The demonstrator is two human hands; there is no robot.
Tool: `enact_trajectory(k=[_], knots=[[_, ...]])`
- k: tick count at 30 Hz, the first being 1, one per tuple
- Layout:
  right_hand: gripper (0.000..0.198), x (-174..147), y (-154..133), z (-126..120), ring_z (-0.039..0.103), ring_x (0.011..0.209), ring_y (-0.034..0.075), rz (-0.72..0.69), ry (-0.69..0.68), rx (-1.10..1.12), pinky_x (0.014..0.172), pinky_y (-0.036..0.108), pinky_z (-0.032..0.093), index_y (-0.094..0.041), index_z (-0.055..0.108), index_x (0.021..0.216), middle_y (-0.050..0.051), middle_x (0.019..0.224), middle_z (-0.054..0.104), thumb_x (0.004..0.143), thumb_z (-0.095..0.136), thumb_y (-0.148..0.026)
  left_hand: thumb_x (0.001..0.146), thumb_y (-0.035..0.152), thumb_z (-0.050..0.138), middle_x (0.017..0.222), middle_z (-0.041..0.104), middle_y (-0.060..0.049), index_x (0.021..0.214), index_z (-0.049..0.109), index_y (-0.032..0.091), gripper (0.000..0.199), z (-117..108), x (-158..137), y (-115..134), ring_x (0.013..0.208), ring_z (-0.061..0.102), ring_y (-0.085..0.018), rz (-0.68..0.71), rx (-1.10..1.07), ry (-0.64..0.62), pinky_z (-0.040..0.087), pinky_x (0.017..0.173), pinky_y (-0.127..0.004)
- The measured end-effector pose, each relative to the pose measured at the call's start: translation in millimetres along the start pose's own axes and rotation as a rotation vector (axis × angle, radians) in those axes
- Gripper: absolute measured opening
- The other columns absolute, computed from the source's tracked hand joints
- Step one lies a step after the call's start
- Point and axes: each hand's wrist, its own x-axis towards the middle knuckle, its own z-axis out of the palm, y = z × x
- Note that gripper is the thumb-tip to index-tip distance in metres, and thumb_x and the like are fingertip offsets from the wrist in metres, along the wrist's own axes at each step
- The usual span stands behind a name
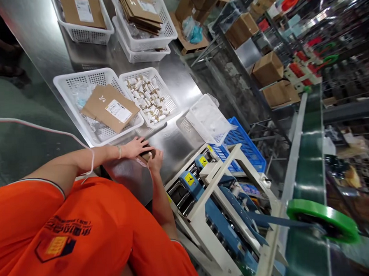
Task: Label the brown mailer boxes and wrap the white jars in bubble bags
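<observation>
A small brown cardboard box (144, 157) rests on the steel table right in front of my body. My left hand (136, 148) lies over its left side, fingers reaching across the top. On the opposite side, my right hand (155, 160) grips the box with thumb and fingers. Both hands cover much of it, and a dark patch shows on top between them. Just beyond is a white basket (93, 139) with flat brown cardboard pieces (104, 105), one with a white label, over clear plastic bags. Beside that stands a white basket (172, 107) of small white-and-gold pieces (147, 96).
More white baskets (88, 36) with cardboard stand at the table's far end. To the right are a box-sealing machine (206, 194), a blue crate (249, 147) and a green conveyor belt (307, 156) with a green tape roll (323, 215). A white cable (48, 126) crosses my left arm.
</observation>
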Motion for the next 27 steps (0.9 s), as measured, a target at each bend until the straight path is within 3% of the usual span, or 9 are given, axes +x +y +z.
enact_trajectory(k=[6, 11, 17, 19, 23, 27], knots=[[0.023, -0.7, -0.9, 0.5, 0.066, 0.131, 0.033, 0.035, 0.009, 0.004, 0.119, 0.045, 0.054, -0.020, 0.070, 0.124, 0.017, 0.139, 0.068, 0.102, 0.063, -0.021, 0.090, 0.025, 0.084, 0.160, 0.062, -0.024, 0.176, 0.062, 0.029, 0.088, 2.3, 0.3, -1.6, 0.145, 0.054, -0.049, 0.023, -0.042, 0.041, 0.044, 0.117, -0.059], [0.026, -1.7, -3.0, -0.4, 0.067, 0.130, 0.032, 0.060, 0.016, -0.012, 0.117, 0.046, 0.056, -0.020, 0.070, 0.124, 0.015, 0.139, 0.068, 0.099, 0.064, -0.020, 0.095, 0.025, 0.074, 0.160, 0.062, -0.025, 0.179, 0.058, 0.029, 0.085, -1.2, 1.0, -2.9, 0.146, 0.053, -0.048, 0.039, -0.014, 0.007, 0.044, 0.115, -0.057], [0.031, -24.6, -7.8, 14.0, 0.068, 0.134, 0.035, 0.139, 0.093, -0.027, 0.116, 0.048, 0.058, -0.020, 0.071, 0.130, 0.018, 0.142, 0.070, 0.100, 0.063, -0.019, 0.096, 0.020, 0.067, 0.159, 0.065, -0.023, 0.174, 0.065, 0.031, 0.079, -9.8, 1.8, -13.1, 0.146, 0.053, -0.045, 0.123, -0.049, -0.023, 0.044, 0.115, -0.057], [0.031, -28.0, -8.7, 10.7, 0.070, 0.134, 0.036, 0.171, 0.062, -0.052, 0.115, 0.049, 0.058, -0.019, 0.072, 0.133, 0.021, 0.145, 0.072, 0.103, 0.065, -0.022, 0.095, 0.019, 0.067, 0.160, 0.064, -0.021, 0.171, 0.068, 0.033, 0.076, -9.8, 1.4, -16.2, 0.148, 0.052, -0.044, 0.158, -0.054, -0.032, 0.044, 0.117, -0.056], [0.026, -0.3, -10.3, -23.9, 0.076, 0.127, 0.037, 0.176, -0.044, -0.084, 0.117, 0.053, 0.057, -0.020, 0.079, 0.122, 0.015, 0.125, 0.081, 0.100, 0.082, -0.033, 0.095, 0.018, 0.069, 0.161, 0.065, -0.019, 0.170, 0.068, 0.035, 0.077, -7.1, 3.2, -20.3, 0.151, 0.052, -0.044, 0.175, -0.070, -0.008, 0.044, 0.118, -0.056], [0.053, 57.9, -20.4, -56.7, 0.077, 0.125, 0.032, 0.099, -0.117, 0.092, 0.115, 0.048, 0.062, -0.020, 0.080, 0.131, 0.010, 0.125, 0.084, 0.079, 0.091, -0.013, 0.094, 0.016, 0.067, 0.165, 0.063, -0.024, 0.176, 0.063, 0.029, 0.083, -5.4, 7.6, -21.3, 0.157, 0.049, -0.049, 0.158, -0.052, -0.022, 0.046, 0.117, -0.062]])
